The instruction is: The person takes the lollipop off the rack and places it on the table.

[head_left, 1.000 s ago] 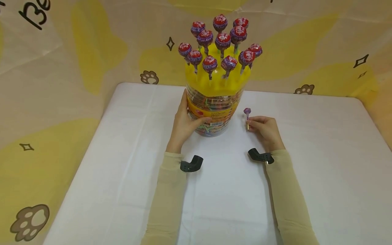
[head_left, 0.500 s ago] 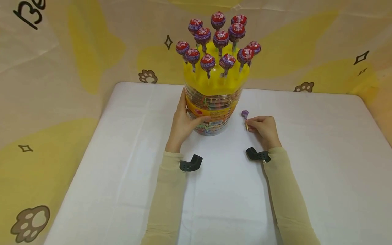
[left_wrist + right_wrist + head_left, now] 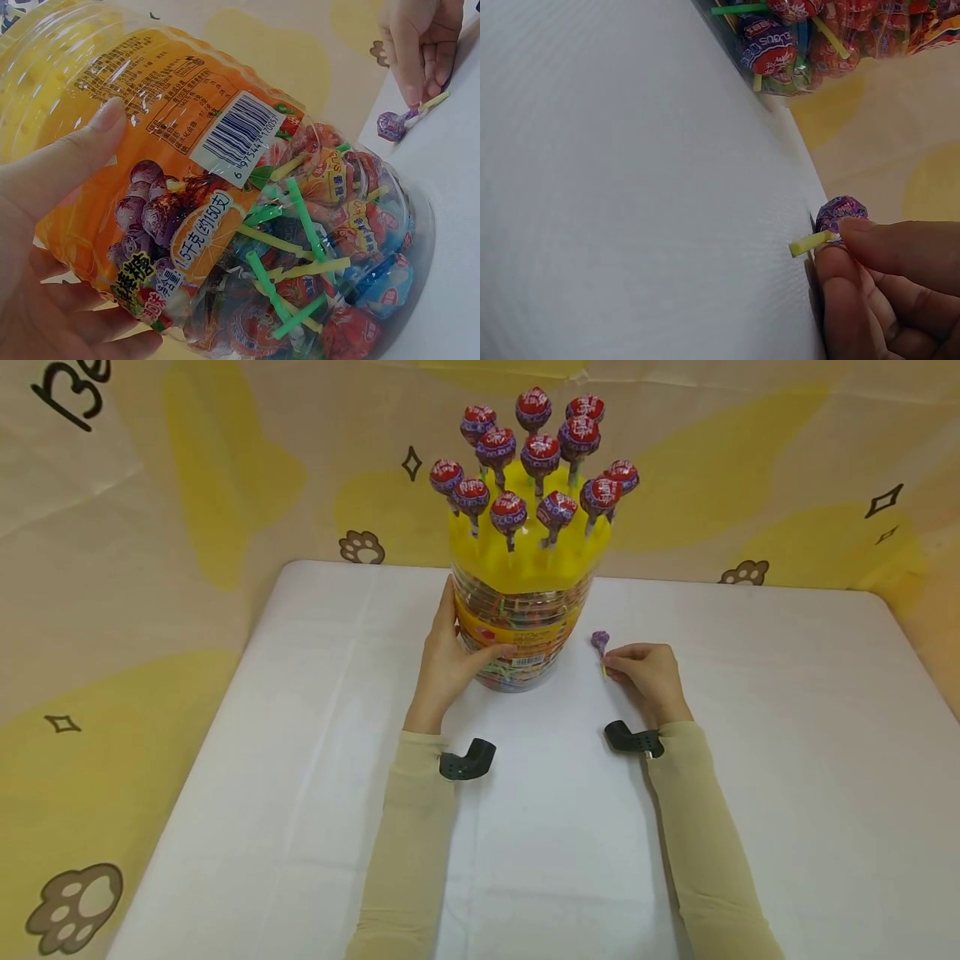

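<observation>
A big clear jar [image 3: 517,618] of lollipops stands in the head view, with an orange label and a yellow top. My left hand [image 3: 450,660] grips its left side, thumb across the label and fingers round the back. In the right hand [image 3: 648,672], thumb and fingers pinch the yellow stick of a purple-wrapped lollipop [image 3: 600,640] just right of the jar. The right wrist view shows this lollipop [image 3: 840,214] low by the white surface, its stick end poking out past the thumb. Whether it touches the table cannot be told.
Several red-and-purple lollipops [image 3: 542,456] stick up out of the jar's yellow top [image 3: 525,568]. More wrapped candies and coloured sticks [image 3: 300,262] fill the jar's lower part. A white-covered table [image 3: 300,827] lies beneath, with a yellow patterned backdrop [image 3: 712,468] behind.
The lollipop in my right hand has tipped from upright to leaning left, its head a bit lower. My left hand keeps its grip on the jar. The head view has shifted slightly.
</observation>
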Tool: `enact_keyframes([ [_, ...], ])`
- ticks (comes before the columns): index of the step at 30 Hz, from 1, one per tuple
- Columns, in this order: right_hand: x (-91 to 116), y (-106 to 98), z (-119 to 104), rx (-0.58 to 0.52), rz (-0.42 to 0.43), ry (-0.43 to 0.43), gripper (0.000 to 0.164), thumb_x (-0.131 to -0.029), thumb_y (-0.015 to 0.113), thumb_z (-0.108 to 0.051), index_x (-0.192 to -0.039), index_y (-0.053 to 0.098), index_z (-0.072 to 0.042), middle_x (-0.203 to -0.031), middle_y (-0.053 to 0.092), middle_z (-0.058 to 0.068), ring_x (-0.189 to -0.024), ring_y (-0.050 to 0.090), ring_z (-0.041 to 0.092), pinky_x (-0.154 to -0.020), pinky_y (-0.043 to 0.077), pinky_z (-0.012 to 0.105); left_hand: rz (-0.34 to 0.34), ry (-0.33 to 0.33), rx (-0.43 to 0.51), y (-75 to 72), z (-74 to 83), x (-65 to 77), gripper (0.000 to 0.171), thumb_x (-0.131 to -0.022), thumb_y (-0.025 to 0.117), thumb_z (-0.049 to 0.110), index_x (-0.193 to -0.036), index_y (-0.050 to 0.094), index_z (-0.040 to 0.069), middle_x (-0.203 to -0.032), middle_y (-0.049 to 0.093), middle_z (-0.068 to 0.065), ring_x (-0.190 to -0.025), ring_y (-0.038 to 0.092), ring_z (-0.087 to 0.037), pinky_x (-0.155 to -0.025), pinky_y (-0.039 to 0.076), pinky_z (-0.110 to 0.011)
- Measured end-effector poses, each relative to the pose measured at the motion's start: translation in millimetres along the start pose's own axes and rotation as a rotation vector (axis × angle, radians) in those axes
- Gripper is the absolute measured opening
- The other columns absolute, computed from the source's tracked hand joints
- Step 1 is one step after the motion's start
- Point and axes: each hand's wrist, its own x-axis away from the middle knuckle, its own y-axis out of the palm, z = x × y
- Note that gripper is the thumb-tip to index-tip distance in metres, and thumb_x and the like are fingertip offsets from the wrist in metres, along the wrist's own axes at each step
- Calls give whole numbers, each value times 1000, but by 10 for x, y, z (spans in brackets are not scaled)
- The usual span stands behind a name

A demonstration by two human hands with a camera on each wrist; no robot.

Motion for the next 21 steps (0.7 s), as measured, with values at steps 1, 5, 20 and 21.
enact_keyframes([
  [1,2,-3,-5,-1,0,-8,28,-86,67,-3,-103,63,18,-64,63,-13,-59,60,0,-61,53,13,0,1,1,-1,3,-1,100,-78,78,23,-152,10,17,-150,30,-6,-134,34,-23,-110,32,-39],
  [5,18,-21,-14,-36,-10,-11,28,-87,65,-1,-104,61,20,-65,63,-12,-60,62,1,-62,54,14,-2,2,2,-3,6,2,101,-78,78,23,-152,10,17,-150,30,-6,-134,34,-23,-110,32,-40],
  [20,66,-72,4,-396,-25,1,32,-84,67,2,-110,58,19,-79,70,2,-69,68,12,-70,56,22,0,20,5,5,-31,29,101,-78,79,21,-152,10,15,-150,30,-8,-135,33,-24,-110,30,-41],
  [21,72,-78,-3,-429,-31,-3,31,-84,67,3,-109,58,19,-79,70,2,-70,68,13,-71,56,23,0,18,4,5,-29,29,101,-78,79,22,-152,10,15,-150,30,-8,-135,33,-24,-110,30,-41],
])
